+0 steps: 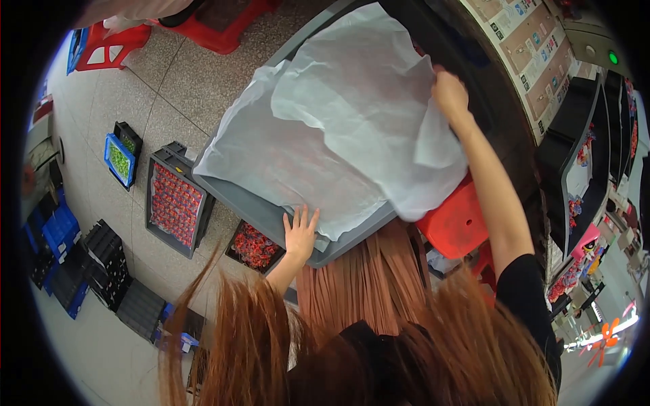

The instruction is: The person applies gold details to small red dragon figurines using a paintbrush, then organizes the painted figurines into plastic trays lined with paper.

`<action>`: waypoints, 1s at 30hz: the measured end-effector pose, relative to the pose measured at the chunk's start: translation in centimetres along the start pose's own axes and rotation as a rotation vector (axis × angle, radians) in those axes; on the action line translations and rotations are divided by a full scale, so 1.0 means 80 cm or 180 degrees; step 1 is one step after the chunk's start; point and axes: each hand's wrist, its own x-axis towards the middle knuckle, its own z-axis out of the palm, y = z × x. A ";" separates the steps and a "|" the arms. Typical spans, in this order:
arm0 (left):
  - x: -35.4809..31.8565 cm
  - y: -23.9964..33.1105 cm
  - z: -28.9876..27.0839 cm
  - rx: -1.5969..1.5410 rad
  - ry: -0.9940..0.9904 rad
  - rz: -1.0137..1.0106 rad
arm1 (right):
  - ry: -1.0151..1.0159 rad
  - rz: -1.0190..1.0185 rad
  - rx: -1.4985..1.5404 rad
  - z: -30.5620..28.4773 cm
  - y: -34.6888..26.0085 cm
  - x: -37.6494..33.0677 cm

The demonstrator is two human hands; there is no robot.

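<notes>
A large grey plastic crate (233, 196) lies before me, with thin white paper sheets spread across it. Faint reddish shapes show through the lower sheet (271, 152); what lies under it is otherwise hidden. My right hand (450, 95) is closed on the right edge of the upper sheet (365, 88), which is creased and hangs over the crate's near right side. At the near rim, my left hand (300, 232) rests flat with fingers spread on the edge of the lower sheet.
On the floor to the left stand a grey crate (147, 216) of red pieces in rows and a small blue tray (118, 160) with green pieces. A red stool (457, 223) is by the crate's near right corner. Black bins (569, 162) stand at the right.
</notes>
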 end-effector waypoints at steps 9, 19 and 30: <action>0.141 0.069 -0.207 -0.1844 0.2599 0.0377 | 0.1787 -0.0841 0.0591 -0.036 -0.006 -0.063; 0.428 0.065 -0.306 -0.0318 0.2415 0.0594 | 0.0683 0.0599 0.0732 0.070 0.029 -0.119; 0.358 0.085 -0.373 -0.1184 0.2437 0.0728 | 0.0255 0.0827 0.1551 -0.044 0.020 -0.117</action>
